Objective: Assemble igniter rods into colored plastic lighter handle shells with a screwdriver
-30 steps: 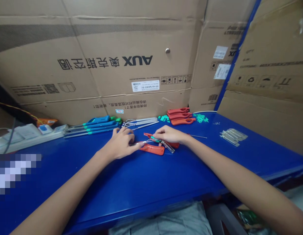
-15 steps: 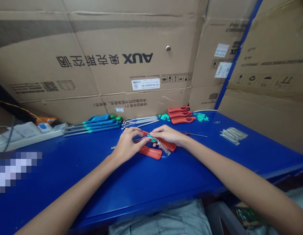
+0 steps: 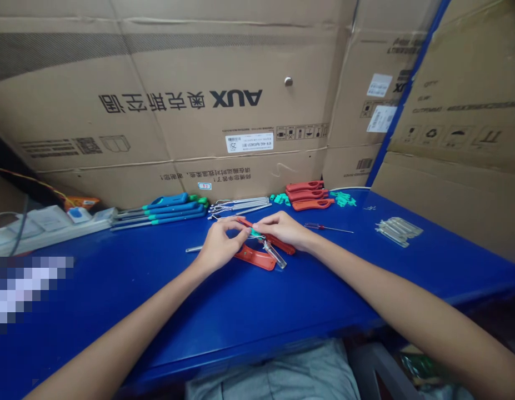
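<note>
My left hand is closed around one end of an orange-red handle shell, which looks like half of a long-reach lighter body. From behind this hand a thin metal tube sticks out to the left. My right hand pinches at a small green plastic piece at the shell, its fingertips close to the left thumb. Below the fingers a clear plastic tank hangs at a slant, with a thin white wire near its top. Another orange-red shell half lies on the table beneath. Fingers partly hide the joined parts.
Behind the hands lie blue lighters, metal tubes with wires, red handle shells and green pieces. A screwdriver and clear tanks lie right. A power strip stands left, cardboard behind.
Both hands stay together, shifting only slightly. The held shell has turned a little, the clear tank has tipped slightly, and more of the metal tube shows on the left.
</note>
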The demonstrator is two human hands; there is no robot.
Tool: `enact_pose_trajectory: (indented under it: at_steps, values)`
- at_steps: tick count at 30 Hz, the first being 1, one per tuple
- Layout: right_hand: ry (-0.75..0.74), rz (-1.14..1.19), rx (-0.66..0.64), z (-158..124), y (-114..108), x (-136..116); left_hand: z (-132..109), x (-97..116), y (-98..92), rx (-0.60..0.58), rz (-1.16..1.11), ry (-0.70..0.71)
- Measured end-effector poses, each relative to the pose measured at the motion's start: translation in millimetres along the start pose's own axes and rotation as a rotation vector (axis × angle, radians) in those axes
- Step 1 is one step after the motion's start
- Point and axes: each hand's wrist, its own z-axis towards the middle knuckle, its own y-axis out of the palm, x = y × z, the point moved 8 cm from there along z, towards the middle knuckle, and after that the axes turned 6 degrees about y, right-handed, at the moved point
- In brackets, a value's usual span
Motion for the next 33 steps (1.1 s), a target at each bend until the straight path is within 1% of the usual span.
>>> enact_pose_trajectory:
  at_steps: [3,7,9,14,18,21,23,25,27,30,33]
  values:
    - [-0.018,-0.093,0.074,1.8,-11.9,-3.7,-0.1,-0.6,1.4,-0.014,-0.011,-0.018]
    - [-0.05,-0.198,0.179,2.3,-30.3,-8.5,-0.4,-6.4,4.8,-0.059,-0.025,-0.035]
    - [-0.052,-0.225,0.205,2.6,-34.6,-8.5,-1.0,-9.8,6.0,-0.077,-0.023,-0.032]
    - [-0.006,-0.225,0.176,4.2,-30.8,-2.2,-3.0,-15.0,-0.4,-0.057,0.064,-0.008]
    - [0.018,-0.177,0.144,5.3,-27.0,-0.7,-2.9,-13.2,-12.1,-0.023,0.179,0.028]
    - [0.028,-0.117,0.12,6.0,-24.2,-1.1,-2.0,-10.6,-16.1,-0.014,0.248,0.061]
    - [0.03,-0.074,0.107,5.4,-21.3,-2.0,-1.8,-6.8,-15.3,-0.006,0.276,0.084]
    - [0.025,-0.037,0.1,4.0,-17.4,-3.5,-2.7,1.9,-10.9,-0.007,0.29,0.132]
    - [0.01,-0.013,0.101,2.1,-12.8,-6.1,-4.9,15.4,-1.9,-0.04,0.294,0.209]
    - [-0.037,-0.006,0.115,-0.5,-5.8,-11.2,-9.5,35.0,14.6,-0.119,0.311,0.316]
    - [-0.077,-0.029,0.125,-2.1,0.2,-15.0,-11.6,42.5,23.9,-0.158,0.338,0.345]
